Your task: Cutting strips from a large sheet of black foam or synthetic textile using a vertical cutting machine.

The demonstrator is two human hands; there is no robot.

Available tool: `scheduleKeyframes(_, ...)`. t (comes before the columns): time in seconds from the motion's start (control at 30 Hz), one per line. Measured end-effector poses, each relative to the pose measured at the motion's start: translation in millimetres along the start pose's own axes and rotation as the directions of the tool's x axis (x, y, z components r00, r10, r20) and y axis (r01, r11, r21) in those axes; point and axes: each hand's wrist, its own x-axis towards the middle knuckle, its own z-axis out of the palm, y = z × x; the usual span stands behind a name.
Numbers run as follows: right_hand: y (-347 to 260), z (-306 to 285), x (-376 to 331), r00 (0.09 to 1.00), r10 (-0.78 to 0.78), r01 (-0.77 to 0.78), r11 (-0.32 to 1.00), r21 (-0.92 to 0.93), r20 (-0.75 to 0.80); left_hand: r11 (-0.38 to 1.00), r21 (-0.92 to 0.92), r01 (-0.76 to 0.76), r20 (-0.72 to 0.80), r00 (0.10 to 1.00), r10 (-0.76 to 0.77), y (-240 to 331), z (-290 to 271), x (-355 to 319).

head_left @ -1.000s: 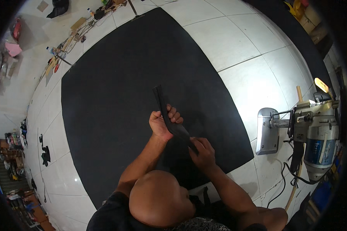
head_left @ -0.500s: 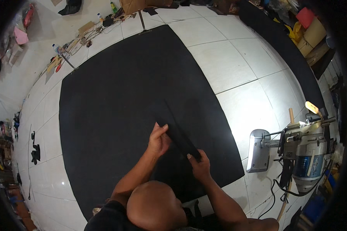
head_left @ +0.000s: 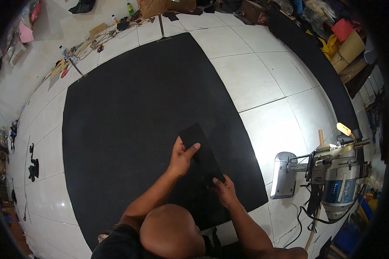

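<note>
Both my hands grip a flat black rectangular piece (head_left: 206, 149), thin and stiff-looking; its material I cannot make out. My left hand (head_left: 181, 159) pinches its left edge near the far end, thumb on top and fingers beneath. At the near end my right hand (head_left: 224, 190) closes on it, thumb also on the upper face. The piece is held over a large black sheet (head_left: 129, 103) spread on the floor, which looks like layered cloth.
An upright electric cloth cutter (head_left: 339, 185) lies on the right, its metal base plate (head_left: 284, 175) turned toward the sheet, with a black cord (head_left: 299, 224). Metal clamps (head_left: 161, 28) stand at the sheet's far edge. A long black roll (head_left: 317, 73) runs along the right.
The black piece has turned from nearly edge-on to showing its broad face. My left thumb now lies across it. The whole view has shifted slightly.
</note>
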Motion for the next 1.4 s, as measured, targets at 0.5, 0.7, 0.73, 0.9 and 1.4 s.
scheduleKeyframes(0.5, -6.2, -59.1, 4.7, 0.822, -0.457, -0.082, 0.498, -0.864, -0.341, 0.971, 0.083, 0.225, -0.232, 0.952, -0.201, -79.7, -78.4, 63.6)
scheduleKeyframes(0.7, -12.7, -125.4, 2.8, 0.631, -0.555, -0.191, 0.567, -0.801, -0.543, 0.89, 0.212, 0.403, -0.279, 0.898, -0.34, -63.0, -82.5, 64.5)
scheduleKeyframes(0.73, -11.7, -118.5, 5.4, 0.658, -0.509, -0.216, 0.578, -0.787, -0.555, 0.828, 0.355, 0.434, -0.291, 0.893, -0.343, -53.5, -109.6, 71.7)
scheduleKeyframes(0.9, -20.3, -117.2, -8.3, 0.677, -0.518, -0.255, 0.501, -0.827, -0.523, 0.448, 0.795, 0.41, -0.334, 0.911, -0.242, -28.4, -87.2, 82.2)
scheduleKeyframes(1.4, -52.6, -51.0, 97.7, 0.712, -0.702, -0.032, -0.029, -0.999, -0.002, -0.26, 0.873, 0.413, -0.122, 0.7, 0.704, -27.7, -193.7, 254.6)
